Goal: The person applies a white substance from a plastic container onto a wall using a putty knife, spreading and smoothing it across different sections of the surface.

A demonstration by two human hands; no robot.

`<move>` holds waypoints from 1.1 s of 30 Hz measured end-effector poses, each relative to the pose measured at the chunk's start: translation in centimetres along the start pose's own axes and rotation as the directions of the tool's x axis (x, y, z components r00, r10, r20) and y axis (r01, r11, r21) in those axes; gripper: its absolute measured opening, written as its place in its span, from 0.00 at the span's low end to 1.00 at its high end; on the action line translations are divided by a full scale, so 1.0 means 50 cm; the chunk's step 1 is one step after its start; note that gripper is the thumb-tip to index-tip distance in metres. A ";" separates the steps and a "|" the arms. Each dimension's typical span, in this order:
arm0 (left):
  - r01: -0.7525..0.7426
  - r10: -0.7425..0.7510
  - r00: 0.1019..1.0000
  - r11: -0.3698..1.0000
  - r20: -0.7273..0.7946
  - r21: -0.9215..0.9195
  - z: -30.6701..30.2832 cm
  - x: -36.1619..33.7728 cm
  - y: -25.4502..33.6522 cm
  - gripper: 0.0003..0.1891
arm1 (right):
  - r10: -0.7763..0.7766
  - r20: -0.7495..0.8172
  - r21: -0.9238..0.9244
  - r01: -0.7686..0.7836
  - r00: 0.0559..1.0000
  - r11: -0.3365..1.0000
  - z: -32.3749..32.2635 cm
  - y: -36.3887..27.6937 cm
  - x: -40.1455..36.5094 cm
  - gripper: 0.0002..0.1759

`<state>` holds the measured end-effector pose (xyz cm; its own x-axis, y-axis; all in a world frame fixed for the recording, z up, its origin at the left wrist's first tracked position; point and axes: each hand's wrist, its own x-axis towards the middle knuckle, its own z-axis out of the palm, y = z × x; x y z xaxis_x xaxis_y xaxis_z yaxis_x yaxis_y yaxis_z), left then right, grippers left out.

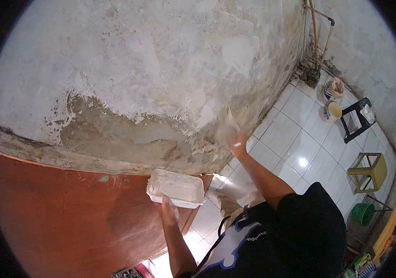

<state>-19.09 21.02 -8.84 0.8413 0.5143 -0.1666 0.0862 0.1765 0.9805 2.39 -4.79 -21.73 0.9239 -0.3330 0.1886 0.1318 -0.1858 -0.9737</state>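
Observation:
My left hand point(168, 212) grips the near edge of a white rectangular tub point(176, 187), thumb over its rim, beside the reddish-brown panel. A thin pale smear of material lines the tub. My right hand point(238, 143) is closed around a tool point(229, 121) whose blade points up at the wall; motion blur hides the tool's exact shape. The wall point(184, 55) has patchy white filler, and a bare grey-brown area point(124, 134) runs along its lower part, left of the tool.
A reddish-brown panel point(68, 208) borders the wall at lower left. On the tiled floor point(295, 139) at right are a bucket point(332, 111), a bag-lined container point(334, 88), a black stool point(356, 119), a yellow stool point(369, 173) and a green basket point(363, 214). Pipes point(315, 37) stand in the corner.

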 end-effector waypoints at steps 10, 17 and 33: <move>-0.014 0.018 1.000 0.959 0.010 -0.282 0.043 0.004 0.056 0.32 | 0.067 0.140 0.529 -0.132 0.988 0.838 -0.005 -0.320 0.011 0.13; -0.042 0.101 0.989 0.893 0.109 -0.448 0.112 0.028 0.102 0.30 | 0.058 0.495 0.494 -0.335 0.867 0.803 -0.132 -0.418 0.005 0.11; -0.127 0.190 0.858 0.979 0.477 -0.160 0.260 0.033 0.206 0.37 | -0.421 0.733 -0.274 0.798 0.534 0.536 -0.185 -0.613 0.026 0.13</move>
<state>-9.88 12.77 2.35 0.9929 0.0746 0.0926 -0.1081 0.2416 0.9643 -3.78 -8.07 9.56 0.7014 0.5782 0.4169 0.7100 -0.6184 -0.3369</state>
